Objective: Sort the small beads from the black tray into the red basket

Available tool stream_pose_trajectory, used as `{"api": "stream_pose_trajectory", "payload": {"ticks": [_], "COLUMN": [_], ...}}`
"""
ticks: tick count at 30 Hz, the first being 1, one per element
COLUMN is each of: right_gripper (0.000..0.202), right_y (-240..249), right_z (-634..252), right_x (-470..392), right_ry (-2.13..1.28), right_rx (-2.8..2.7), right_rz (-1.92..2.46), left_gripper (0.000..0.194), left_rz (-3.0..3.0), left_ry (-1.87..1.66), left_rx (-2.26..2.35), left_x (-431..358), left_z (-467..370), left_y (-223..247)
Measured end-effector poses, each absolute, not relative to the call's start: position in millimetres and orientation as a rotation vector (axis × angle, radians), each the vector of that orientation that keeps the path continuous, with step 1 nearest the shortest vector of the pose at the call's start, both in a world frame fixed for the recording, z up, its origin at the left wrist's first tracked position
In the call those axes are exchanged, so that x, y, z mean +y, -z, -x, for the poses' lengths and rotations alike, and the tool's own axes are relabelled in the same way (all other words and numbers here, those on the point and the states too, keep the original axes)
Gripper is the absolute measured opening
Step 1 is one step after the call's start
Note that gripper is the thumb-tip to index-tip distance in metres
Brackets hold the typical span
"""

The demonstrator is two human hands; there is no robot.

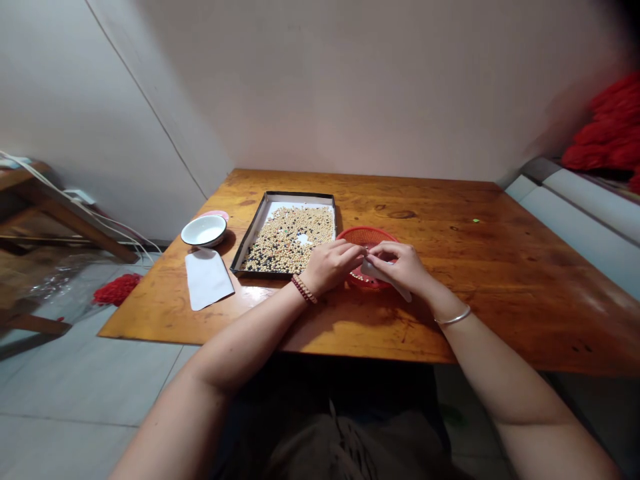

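Over a red plastic basket (367, 233), my two hands meet with their fingertips close together. My left hand (330, 265) is closed, its fingers bent toward the right fingertips; whatever they pinch is too small to make out. A white piece of paper (401, 289) sticks out below my right hand (403, 267), which is closed on it. Some pale beans lie in the bottom of the basket. Left of the basket, a shallow black-rimmed tray (251, 242) carries many pale beans with dark ones mixed in, thickest at its near left corner.
A white enamel bowl (204, 231) stands on the left of the wooden table (430, 213), with a pink dish (220, 215) behind it. A white paper packet (207, 280) lies in front. A small green scrap (476, 221) lies to the right. Red netting (117, 289) is on the floor.
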State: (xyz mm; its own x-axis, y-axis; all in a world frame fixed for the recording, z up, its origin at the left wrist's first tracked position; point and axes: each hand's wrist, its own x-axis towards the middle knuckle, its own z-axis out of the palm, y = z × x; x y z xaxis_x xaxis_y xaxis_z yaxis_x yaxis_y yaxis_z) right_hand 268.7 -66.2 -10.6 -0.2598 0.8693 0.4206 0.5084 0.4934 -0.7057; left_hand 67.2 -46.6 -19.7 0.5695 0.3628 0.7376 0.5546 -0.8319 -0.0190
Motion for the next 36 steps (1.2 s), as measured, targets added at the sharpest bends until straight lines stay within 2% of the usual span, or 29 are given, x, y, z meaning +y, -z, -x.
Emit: {"api": "stream_pose_trajectory", "payload": {"ticks": [6,11,14,18,21,24,29,36], "right_gripper": [0.014,0.024,0.020,0.016,0.019,0.026,0.032,0.026], "right_y": [10.5,6.0,1.2,-1.9,3.8,15.3,28.0,23.8], "right_z": [-273.2,-298.7,-324.4,-354.6,-359.4,-344.6,-305.0,-280.1], "right_x": [-60.9,-41.5,-29.9,-22.2,-18.9,-17.2,-28.3,-49.2], "right_ry": [-0.427,-0.290,-0.057,0.141,0.105,-0.099,-0.475,-0.241], "right_rx": [-1.671,-1.144,-0.780,-0.582,-0.718,-0.918,-1.623,-2.120], "right_rz": [1.235,1.225,1.156,1.122,1.164,1.264,1.335,1.334], "left_gripper": [0.018,0.022,0.020,0.022,0.026,0.031,0.038,0.043], "left_rz": [2.563,2.255,2.195,2.231,2.303,2.320,2.156,2.208], "left_ry": [1.003,0.865,0.549,0.236,0.300,0.325,0.207,0.121], "left_rx": [-0.811,-1.522,-1.880,-2.082,-2.064,-2.046,-2.261,-2.361], "left_x": [-45.4,-25.9,-12.3,-2.3,0.6,2.8,9.9,12.1], "left_z": [-62.6,-35.6,-14.9,1.2,6.5,14.1,35.1,43.3], "left_y": [13.2,-0.2,-0.6,3.2,3.3,1.8,1.6,8.4]}}
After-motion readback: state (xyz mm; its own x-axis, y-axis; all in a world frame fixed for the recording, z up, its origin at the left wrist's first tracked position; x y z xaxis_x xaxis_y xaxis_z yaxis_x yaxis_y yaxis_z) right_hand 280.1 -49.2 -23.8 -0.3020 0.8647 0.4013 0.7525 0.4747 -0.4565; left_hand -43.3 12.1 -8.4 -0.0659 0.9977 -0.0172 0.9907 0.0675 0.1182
